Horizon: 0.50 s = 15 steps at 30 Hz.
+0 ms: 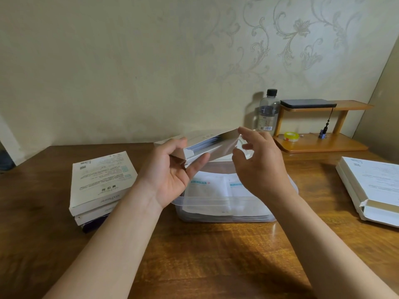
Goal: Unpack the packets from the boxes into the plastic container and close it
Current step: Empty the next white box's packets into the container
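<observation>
**Q:** what's the desk and room looking like?

**Me:** I'm sitting at a brown wooden table (216, 255), glossy enough that it's catching the light in front of me. It's pushed up against a cream wall with pale floral-scroll wallpaper (291, 39). I'm using the clear plastic container (226, 214) as my landmark: it's sitting open in the middle of the table, and white packets (207, 190) with teal labels are already lying flat inside.

**Q:** and your hands?

**Me:** My left hand (172, 171) is gripping an opened white box (205, 145) just above the container's far side, thumb on top, fingers curled underneath, firmly closed on it. I'm seeing the edges of more packets stacked inside its open end. My right hand (259, 165) is hovering at that open end with fingers loosely spread. The fingertips are near the flap, and I can't tell if they're actually pinching anything.

**Q:** other stuff around?

**Me:** Left of the container, a stack of boxes (101, 184) is lying flat, printed side up. Far right of it, another flat open box (371, 188) is lying at the table edge. Behind and right of the container, a small wooden shelf (323, 143) is holding a roll of tape (291, 137) below and a dark flat gadget (308, 103) on top, with a water bottle (267, 113) standing just beside it.
</observation>
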Motion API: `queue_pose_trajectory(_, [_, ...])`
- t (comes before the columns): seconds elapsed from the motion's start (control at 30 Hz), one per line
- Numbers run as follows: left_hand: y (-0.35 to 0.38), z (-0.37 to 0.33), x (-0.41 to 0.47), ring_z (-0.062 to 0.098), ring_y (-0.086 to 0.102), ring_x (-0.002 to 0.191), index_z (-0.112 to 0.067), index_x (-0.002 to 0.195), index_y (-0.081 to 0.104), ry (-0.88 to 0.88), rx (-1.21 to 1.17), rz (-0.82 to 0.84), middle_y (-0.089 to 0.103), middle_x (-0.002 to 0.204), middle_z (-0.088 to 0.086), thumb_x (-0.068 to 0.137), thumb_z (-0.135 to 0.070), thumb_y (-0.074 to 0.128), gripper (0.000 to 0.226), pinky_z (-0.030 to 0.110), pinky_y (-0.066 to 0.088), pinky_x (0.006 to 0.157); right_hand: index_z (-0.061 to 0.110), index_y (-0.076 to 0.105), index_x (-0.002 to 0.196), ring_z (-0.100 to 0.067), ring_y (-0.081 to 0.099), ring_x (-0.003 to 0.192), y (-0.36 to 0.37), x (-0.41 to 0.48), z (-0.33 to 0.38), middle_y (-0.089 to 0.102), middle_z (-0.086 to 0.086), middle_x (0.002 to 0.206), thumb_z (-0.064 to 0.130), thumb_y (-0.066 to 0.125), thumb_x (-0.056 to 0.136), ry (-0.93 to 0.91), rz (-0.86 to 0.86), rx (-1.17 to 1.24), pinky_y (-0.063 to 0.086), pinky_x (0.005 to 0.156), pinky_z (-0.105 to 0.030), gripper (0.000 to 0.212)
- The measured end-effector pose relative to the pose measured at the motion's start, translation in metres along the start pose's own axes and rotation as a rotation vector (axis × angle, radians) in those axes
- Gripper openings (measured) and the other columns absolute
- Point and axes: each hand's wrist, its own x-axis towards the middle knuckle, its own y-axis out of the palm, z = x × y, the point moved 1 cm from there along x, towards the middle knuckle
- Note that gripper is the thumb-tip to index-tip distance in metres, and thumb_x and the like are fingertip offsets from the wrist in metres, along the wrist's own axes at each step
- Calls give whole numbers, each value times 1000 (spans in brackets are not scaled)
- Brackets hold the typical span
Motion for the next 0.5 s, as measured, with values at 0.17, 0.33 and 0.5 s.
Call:
queue_pose_trajectory(0.17, [3,2,-3,40,67,117,-4,125,61,3,39,19,68,128,26,72,-3,71,55,40,65,72,17,53,138,-6,60,108,-2,1,4,61,3,126,12,60,94,124,54,249,52,90,-24,45])
queue_pose_trajectory(0.33, [1,3,-3,37,70,115,-6,141,54,11,54,58,69,127,22,73,-3,68,70,39,65,71,14,65,121,-18,67,100,-5,8,-1,70,0,107,-4,55,91,316,123,531,59,88,-41,36])
queue_pose_trajectory(0.5, [5,7,-3,36,67,119,-11,136,57,94,43,29,72,124,18,85,5,63,55,43,64,72,18,62,130,-10,61,101,-6,2,2,55,3,121,18,61,95,113,-68,119,45,80,-14,35])
